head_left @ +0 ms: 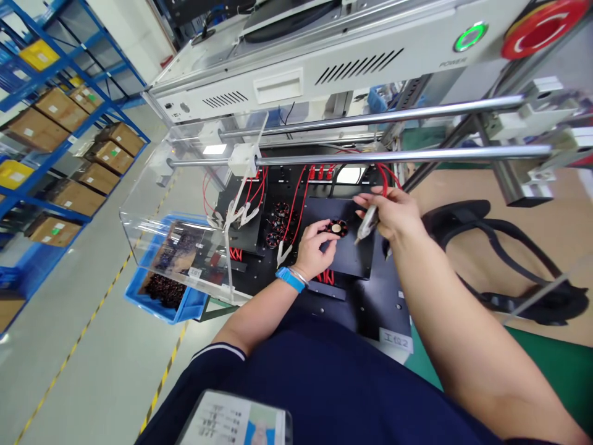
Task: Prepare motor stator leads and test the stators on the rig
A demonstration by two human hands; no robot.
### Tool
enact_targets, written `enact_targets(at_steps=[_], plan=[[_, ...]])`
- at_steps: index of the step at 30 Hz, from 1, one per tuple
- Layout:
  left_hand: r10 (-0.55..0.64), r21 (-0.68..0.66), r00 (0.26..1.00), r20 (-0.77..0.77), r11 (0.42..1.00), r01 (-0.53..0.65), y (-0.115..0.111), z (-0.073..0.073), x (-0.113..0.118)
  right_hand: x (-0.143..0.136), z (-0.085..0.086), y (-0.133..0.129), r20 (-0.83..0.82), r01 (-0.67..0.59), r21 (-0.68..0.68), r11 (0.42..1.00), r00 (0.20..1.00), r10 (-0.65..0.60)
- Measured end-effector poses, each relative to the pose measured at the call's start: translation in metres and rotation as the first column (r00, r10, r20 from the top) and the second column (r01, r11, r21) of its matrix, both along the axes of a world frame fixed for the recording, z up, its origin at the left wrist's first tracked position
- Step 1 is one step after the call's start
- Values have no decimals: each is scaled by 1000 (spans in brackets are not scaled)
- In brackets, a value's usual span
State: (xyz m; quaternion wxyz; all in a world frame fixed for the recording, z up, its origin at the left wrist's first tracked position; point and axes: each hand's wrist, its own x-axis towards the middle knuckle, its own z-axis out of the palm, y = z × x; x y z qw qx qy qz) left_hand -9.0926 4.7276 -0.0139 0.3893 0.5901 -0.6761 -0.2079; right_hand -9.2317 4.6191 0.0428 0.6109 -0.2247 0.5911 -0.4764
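Note:
Near the middle, my left hand (316, 250) pinches a motor stator (336, 228), a small black disc with reddish windings round its rim and a pale centre. It is held over a flat black plate (345, 256). To its right, my right hand (396, 213) grips a whitish test clip (367, 224) with red wires (384, 179) running up from it. The clip's tip points down towards the plate, apart from the stator. Left of my left hand, more stators (278, 225) lie in a cluster, and another white clip (283, 253) hangs on red leads.
Two steel rods (370, 154) cross above the work area, with a clear plastic guard (185, 210) at left. A blue bin (164, 315) of small dark parts stands below it. Black straps (504, 253) lie at right. A red emergency button (544, 28) sits upper right.

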Motion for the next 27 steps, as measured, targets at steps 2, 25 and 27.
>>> enact_targets(at_steps=[2,25,27], plan=[[3,16,999,-49,1000,-2,-2,0,1,10,-3,-5,7,27,-16,999,1000,-27],[97,207,938,-332,978,-28,-7,-11,1,17,-43,-8,-310,-65,-258,964,951,-19],[145,247,916,-375,968,-52,-8,-14,0,2,-51,2,-445,-92,-311,946,893,-60]])
